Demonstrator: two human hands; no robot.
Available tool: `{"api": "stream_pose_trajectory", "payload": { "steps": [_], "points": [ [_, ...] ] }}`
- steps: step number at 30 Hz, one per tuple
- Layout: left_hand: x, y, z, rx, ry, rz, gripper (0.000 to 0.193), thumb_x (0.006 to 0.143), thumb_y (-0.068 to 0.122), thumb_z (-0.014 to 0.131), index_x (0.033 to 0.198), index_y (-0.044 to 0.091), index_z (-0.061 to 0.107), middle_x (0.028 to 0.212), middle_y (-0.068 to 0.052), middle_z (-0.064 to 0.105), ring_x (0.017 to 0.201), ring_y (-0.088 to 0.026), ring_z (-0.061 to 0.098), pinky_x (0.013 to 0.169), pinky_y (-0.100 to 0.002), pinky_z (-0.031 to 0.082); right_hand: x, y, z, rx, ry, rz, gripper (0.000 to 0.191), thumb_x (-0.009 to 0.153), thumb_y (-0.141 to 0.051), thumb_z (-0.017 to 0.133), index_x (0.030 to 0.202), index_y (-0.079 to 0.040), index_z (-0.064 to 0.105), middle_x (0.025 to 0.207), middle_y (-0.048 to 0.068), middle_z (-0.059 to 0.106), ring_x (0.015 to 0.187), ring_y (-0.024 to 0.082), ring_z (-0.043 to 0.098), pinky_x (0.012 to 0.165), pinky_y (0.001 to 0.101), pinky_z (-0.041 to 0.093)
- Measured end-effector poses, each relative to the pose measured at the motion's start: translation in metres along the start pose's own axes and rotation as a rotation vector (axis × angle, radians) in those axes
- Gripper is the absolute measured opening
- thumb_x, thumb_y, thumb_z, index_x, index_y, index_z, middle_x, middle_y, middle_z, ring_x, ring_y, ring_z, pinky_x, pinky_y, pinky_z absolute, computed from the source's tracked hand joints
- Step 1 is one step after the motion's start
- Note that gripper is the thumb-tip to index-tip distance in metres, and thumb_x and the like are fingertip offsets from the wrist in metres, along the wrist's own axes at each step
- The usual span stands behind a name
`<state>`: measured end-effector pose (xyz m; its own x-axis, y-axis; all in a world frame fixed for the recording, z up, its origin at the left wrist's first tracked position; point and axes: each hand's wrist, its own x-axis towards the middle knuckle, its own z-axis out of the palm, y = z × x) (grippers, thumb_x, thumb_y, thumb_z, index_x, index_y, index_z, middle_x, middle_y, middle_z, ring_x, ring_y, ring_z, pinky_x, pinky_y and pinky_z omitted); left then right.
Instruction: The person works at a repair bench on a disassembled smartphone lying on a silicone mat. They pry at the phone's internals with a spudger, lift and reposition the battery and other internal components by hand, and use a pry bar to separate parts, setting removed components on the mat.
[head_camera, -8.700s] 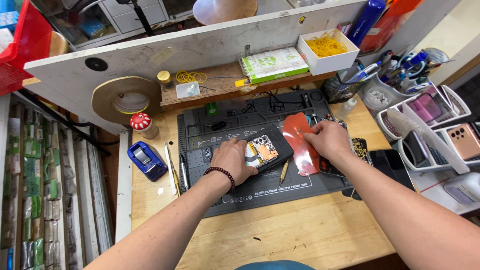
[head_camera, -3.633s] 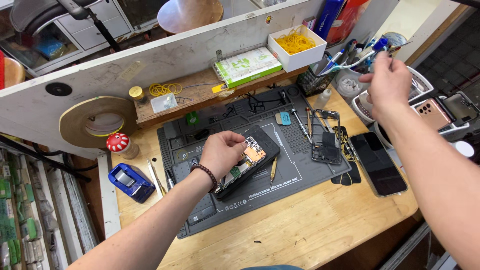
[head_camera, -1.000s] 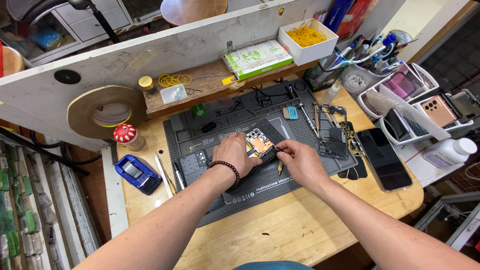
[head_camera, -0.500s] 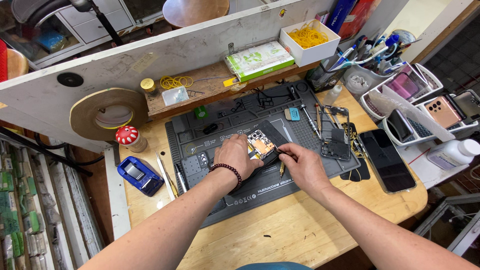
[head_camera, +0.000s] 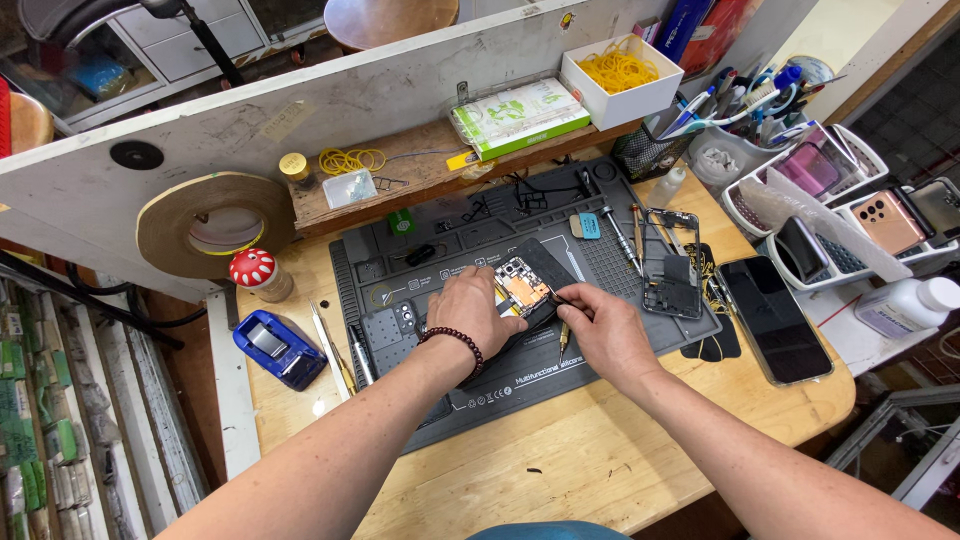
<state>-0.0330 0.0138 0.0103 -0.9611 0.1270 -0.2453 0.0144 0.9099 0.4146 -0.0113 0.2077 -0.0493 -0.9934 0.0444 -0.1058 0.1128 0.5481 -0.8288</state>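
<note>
Pinning an opened smartphone (head_camera: 525, 290), circuit board exposed, flat on the grey ribbed silicone repair mat (head_camera: 600, 340), the left hand (head_camera: 475, 310) grips its edge while the right hand (head_camera: 600, 325) pinches a thin tool at the phone's side. White cardboard box (head_camera: 625, 95) holds yellow rubber bands; black mesh cup (head_camera: 650, 150) holds pens on the wooden surface (head_camera: 560, 450).

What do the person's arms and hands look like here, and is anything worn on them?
Both forearms are bare, with no sleeves in view and no gloves. The left hand has a bracelet of dark reddish-brown round beads around its wrist. The right hand and its wrist carry nothing: no watch or band shows. No rings can be made out on either hand.
</note>
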Motion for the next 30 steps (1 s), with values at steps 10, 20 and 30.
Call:
{"api": "stream_pose_trajectory", "payload": {
  "steps": [10, 20, 30],
  "points": [
    [-0.001, 0.000, 0.001, 0.005, 0.010, -0.003, 0.074, 0.071, 0.043, 0.090, 0.129, 0.006, 0.061, 0.133, -0.010, 0.061, 0.130, -0.029, 0.054, 0.104, -0.047, 0.046, 0.008, 0.012, -0.002, 0.053, -0.055, -0.021, 0.022, 0.093, -0.014, 0.068, 0.114, -0.006, 0.073, 0.093, 0.003, 0.078, 0.083, 0.009, 0.068, 0.076, 0.0263, 0.055],
    [0.000, -0.002, 0.005, -0.051, 0.046, -0.011, 0.081, 0.069, 0.041, 0.092, 0.133, 0.007, 0.058, 0.135, -0.008, 0.061, 0.131, -0.027, 0.052, 0.106, -0.047, 0.042, 0.003, -0.005, -0.010, -0.062, -0.075, 0.029, 0.022, 0.093, -0.016, 0.068, 0.113, -0.007, 0.073, 0.089, 0.003, 0.077, 0.078, 0.011, 0.068, 0.074, 0.0270, 0.055],
    [0.001, -0.005, 0.006, -0.051, 0.042, -0.015, 0.079, 0.068, 0.042, 0.092, 0.132, 0.008, 0.060, 0.134, -0.007, 0.061, 0.131, -0.028, 0.052, 0.105, -0.047, 0.043, -0.004, -0.016, -0.008, 0.044, -0.082, 0.095, 0.031, 0.098, -0.018, 0.057, 0.127, -0.007, 0.065, 0.084, 0.005, 0.076, 0.064, 0.011, 0.065, 0.061, 0.0282, 0.054]
  ]
}}
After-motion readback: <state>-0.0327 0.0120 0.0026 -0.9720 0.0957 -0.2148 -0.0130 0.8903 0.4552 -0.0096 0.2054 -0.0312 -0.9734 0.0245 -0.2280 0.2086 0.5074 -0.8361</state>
